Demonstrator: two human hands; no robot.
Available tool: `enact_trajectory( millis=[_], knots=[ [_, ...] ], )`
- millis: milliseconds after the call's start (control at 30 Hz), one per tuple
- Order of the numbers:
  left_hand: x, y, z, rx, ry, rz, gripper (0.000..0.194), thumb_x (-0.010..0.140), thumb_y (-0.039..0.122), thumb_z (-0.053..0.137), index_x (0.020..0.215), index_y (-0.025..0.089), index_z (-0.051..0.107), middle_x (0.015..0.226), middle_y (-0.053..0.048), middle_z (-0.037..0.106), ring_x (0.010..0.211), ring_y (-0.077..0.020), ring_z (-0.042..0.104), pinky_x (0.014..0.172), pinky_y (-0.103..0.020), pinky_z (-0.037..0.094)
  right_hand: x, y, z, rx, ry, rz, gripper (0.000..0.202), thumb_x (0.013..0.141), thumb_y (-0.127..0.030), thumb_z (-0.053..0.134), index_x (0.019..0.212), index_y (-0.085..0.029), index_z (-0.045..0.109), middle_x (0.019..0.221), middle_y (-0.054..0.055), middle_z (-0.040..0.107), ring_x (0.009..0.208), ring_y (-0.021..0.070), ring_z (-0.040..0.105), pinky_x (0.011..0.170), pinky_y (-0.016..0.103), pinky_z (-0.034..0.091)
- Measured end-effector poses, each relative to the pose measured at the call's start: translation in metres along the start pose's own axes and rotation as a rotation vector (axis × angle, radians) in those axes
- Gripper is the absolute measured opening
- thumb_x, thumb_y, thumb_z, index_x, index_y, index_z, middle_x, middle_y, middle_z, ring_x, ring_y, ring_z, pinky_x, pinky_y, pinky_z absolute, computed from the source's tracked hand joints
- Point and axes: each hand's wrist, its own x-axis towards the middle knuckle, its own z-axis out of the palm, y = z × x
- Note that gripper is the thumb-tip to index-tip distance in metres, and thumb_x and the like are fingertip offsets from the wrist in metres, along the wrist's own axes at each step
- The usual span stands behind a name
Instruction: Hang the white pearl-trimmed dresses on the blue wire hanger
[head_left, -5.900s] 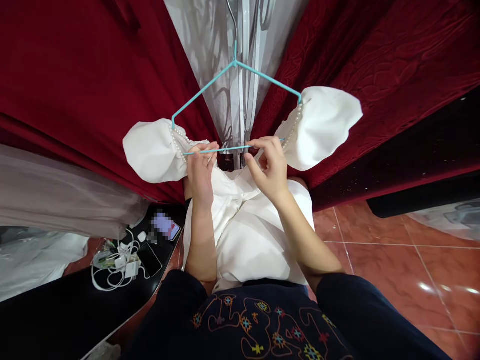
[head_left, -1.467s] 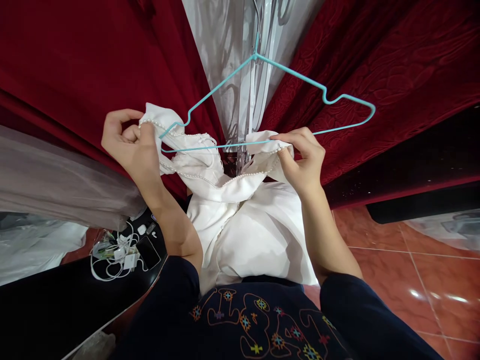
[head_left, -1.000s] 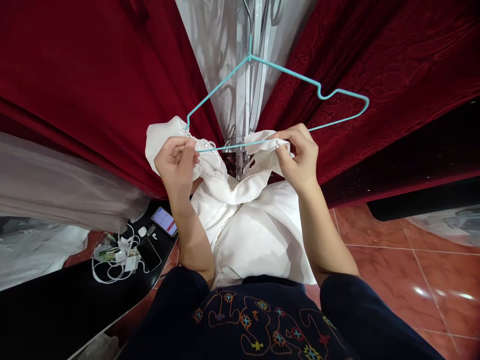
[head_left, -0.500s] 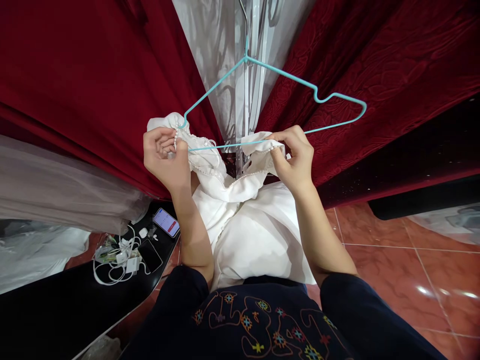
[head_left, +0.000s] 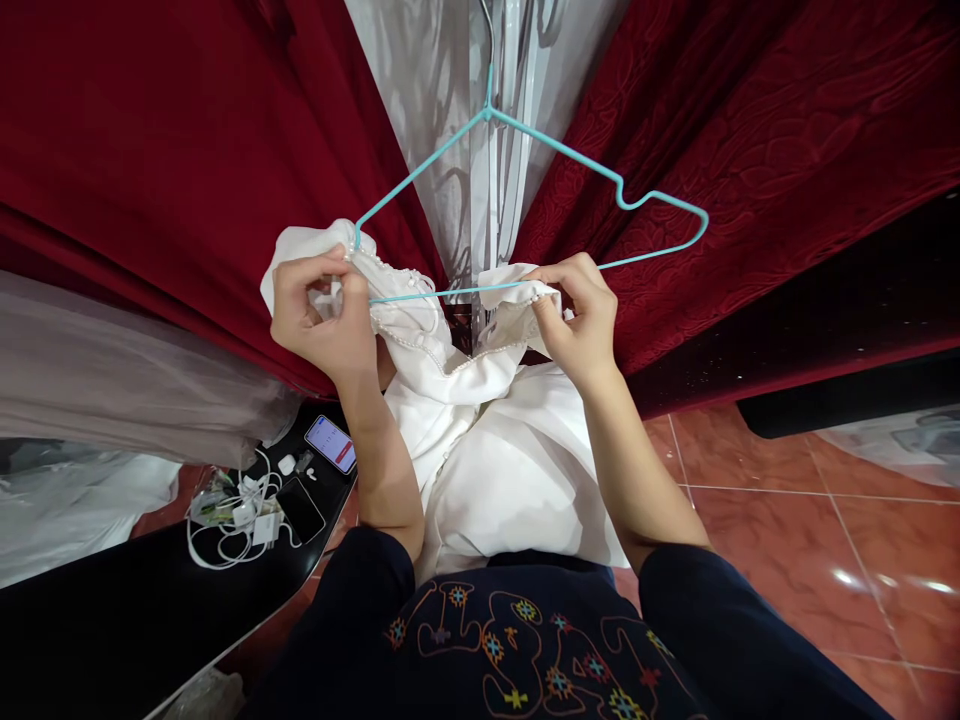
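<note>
A white dress [head_left: 510, 460] with pearl-like beading along its neckline hangs in front of me, its skirt reaching down over my lap. My left hand [head_left: 319, 310] pinches the beaded edge of its left shoulder, close to the hanger's left end. That shoulder sits over the left end of a light-blue hanger [head_left: 555, 150]. With thumb and fingers, my right hand [head_left: 581, 315] grips the neckline's right side, beside the hanger's lower bar. The hanger's right end, with its notch, is bare and sticks out beyond my right hand.
Dark red curtains [head_left: 187, 120] hang on both sides, with sheer white fabric [head_left: 427, 80] between them. On a black bench [head_left: 112, 600] at left lie a lit phone [head_left: 331, 444], a dark phone [head_left: 301, 510] and tangled white cables [head_left: 225, 545]. Reddish floor tiles [head_left: 780, 540] show at right.
The hanger has shifted slightly left, its right end most of all. My left hand has moved a little left with the dress shoulder, and my right hand slightly left too.
</note>
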Motion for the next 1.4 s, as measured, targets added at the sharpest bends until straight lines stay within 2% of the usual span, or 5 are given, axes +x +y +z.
enact_trajectory(
  millis=[200,500,833,1100,1400],
  knots=[
    [-0.018,0.022,-0.007,-0.021,-0.128,-0.001,0.011,0.093,0.015,0.077,0.091,0.023,0.072,0.091,0.000,0.074,0.088,-0.0178,0.064,0.082,-0.035,0.049,0.000,0.003,-0.003,0.006,-0.003,-0.010,0.039,0.107,-0.057,0.055,0.100,-0.023,0.074,0.095,0.003,0.070,0.094,0.0184,0.068,0.098,0.045,0.061],
    [-0.069,0.022,0.003,-0.413,-0.923,-1.063,0.049,0.096,0.065,0.074,0.116,0.020,0.077,0.118,-0.013,0.085,0.103,-0.0263,0.082,0.089,-0.036,0.063,-0.002,0.004,-0.001,-0.004,0.036,-0.033,0.032,0.107,-0.051,0.058,0.100,-0.023,0.072,0.094,0.003,0.067,0.091,0.0175,0.065,0.096,0.045,0.060],
    [-0.079,0.036,0.026,-0.875,-0.363,-0.926,0.027,0.107,0.050,0.063,0.098,0.025,0.059,0.103,-0.003,0.076,0.119,-0.0218,0.080,0.114,-0.039,0.058,-0.014,0.009,0.005,-0.060,0.061,-0.044,0.025,0.103,-0.042,0.059,0.118,-0.025,0.070,0.120,0.010,0.061,0.111,0.0247,0.065,0.089,0.045,0.060],
    [-0.071,0.028,0.023,-0.799,-0.287,-0.738,0.040,0.103,0.060,0.068,0.093,0.023,0.058,0.087,-0.002,0.073,0.097,-0.0205,0.082,0.085,-0.028,0.060,-0.007,0.059,-0.040,-0.168,0.747,-0.128,0.044,0.098,-0.038,0.066,0.138,-0.025,0.052,0.136,0.016,0.046,0.105,0.0234,0.057,0.075,0.038,0.048],
    [-0.070,0.021,0.026,-0.752,-0.273,-0.723,0.046,0.101,0.067,0.068,0.093,0.023,0.055,0.086,-0.002,0.072,0.096,-0.0221,0.082,0.085,-0.030,0.058,0.045,0.054,-0.113,-0.151,0.345,-0.108,0.014,0.103,-0.041,0.067,0.108,-0.029,0.063,0.099,0.008,0.054,0.090,0.0231,0.065,0.072,0.040,0.057]
  ],
)
